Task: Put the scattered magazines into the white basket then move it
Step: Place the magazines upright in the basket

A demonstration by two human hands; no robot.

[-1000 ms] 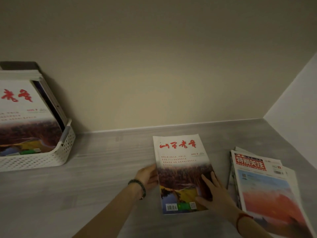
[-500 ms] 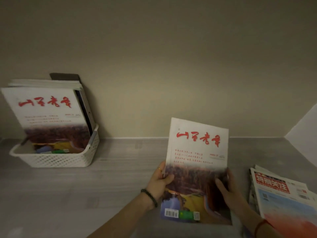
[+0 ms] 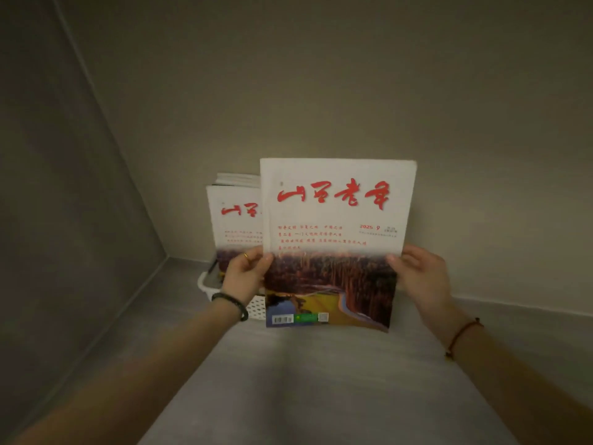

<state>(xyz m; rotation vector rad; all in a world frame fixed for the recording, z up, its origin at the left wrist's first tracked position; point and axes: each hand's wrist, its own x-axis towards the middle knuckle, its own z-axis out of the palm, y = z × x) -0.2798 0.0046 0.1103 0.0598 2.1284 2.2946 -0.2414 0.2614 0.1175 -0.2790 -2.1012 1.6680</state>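
The front magazine point(image 3: 337, 200) has a big red brush title on its white top: 山西老年. Under it, on the right, red numbers say 2025 9. The small red lines on the left are too tiny to read. A barcode point(image 3: 283, 319) sits at its bottom left corner. The back magazine point(image 3: 234, 216) shows only the start of the same red title.
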